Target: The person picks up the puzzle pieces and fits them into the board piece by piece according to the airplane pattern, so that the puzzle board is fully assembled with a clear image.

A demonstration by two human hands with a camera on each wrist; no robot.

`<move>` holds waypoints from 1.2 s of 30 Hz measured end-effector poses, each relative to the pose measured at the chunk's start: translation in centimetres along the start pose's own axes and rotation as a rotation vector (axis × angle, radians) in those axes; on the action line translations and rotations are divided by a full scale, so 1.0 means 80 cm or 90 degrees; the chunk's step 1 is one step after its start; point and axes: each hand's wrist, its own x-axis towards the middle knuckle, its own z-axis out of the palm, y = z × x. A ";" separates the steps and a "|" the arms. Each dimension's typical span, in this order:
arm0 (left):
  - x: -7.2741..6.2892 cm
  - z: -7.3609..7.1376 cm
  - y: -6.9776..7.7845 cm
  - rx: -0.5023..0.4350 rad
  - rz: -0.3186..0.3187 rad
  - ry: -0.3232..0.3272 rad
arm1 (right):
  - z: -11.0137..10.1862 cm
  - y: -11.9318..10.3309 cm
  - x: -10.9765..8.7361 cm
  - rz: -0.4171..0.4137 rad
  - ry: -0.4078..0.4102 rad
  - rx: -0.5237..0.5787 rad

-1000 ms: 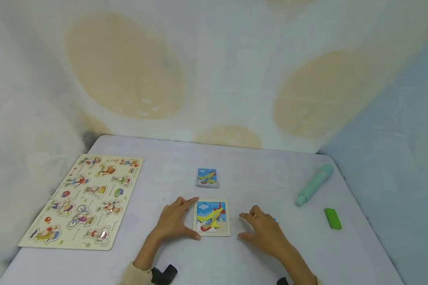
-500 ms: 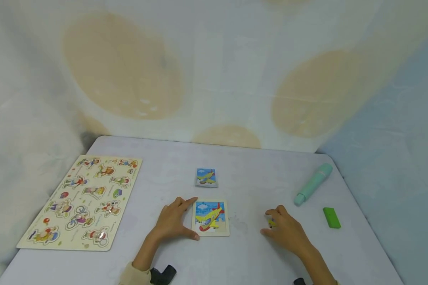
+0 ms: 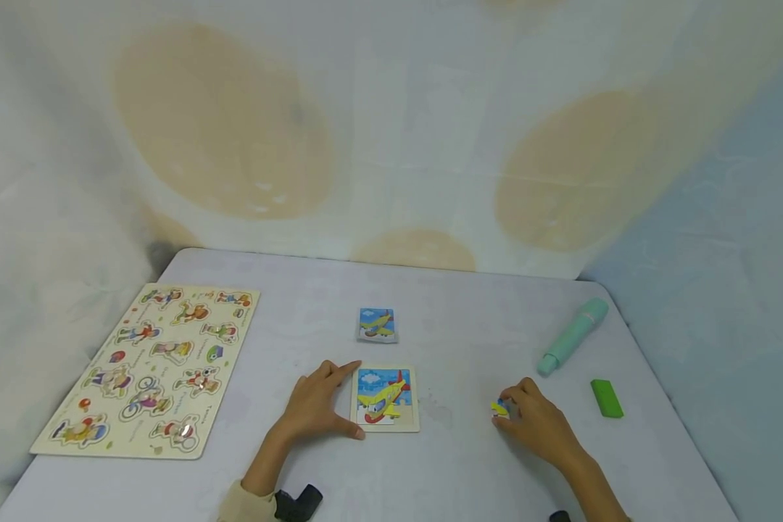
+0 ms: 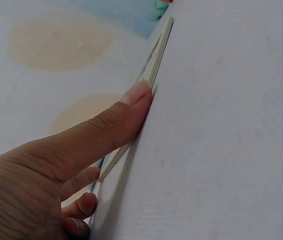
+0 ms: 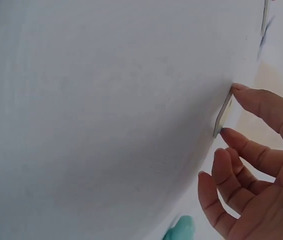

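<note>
A square wooden puzzle board (image 3: 407, 428) with a yellow airplane picture lies at the middle of the table. My left hand (image 3: 316, 406) holds it at its left side, index finger at the far corner and thumb at the near corner. In the left wrist view the thumb (image 4: 106, 122) presses against the board's edge (image 4: 162, 52). Off to the right, my right hand (image 3: 540, 424) pinches a small yellow and blue puzzle piece (image 3: 499, 409) between thumb and index finger. The right wrist view shows this piece (image 5: 223, 114) edge-on, low at the white tabletop, its other fingers loosely bent.
Behind the board lies a small airplane picture card (image 3: 377, 325). A large peg puzzle board (image 3: 170, 362) covers the table's left side. On the right are a mint-green tube (image 3: 573, 339) and a green block (image 3: 607, 399). Cloth walls (image 3: 391, 145) enclose the table.
My right hand has moved right, away from the board, to the small puzzle piece and now pinches it. The left hand keeps its place on the board.
</note>
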 end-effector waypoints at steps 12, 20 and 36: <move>0.001 0.001 -0.001 -0.006 0.006 -0.003 | -0.002 0.017 0.009 -0.139 0.036 -0.069; 0.001 0.001 -0.002 -0.003 0.002 -0.002 | -0.011 0.014 0.020 -0.166 -0.014 -0.074; 0.001 0.002 -0.002 -0.004 0.000 -0.001 | 0.005 0.007 0.019 -0.210 0.069 -0.043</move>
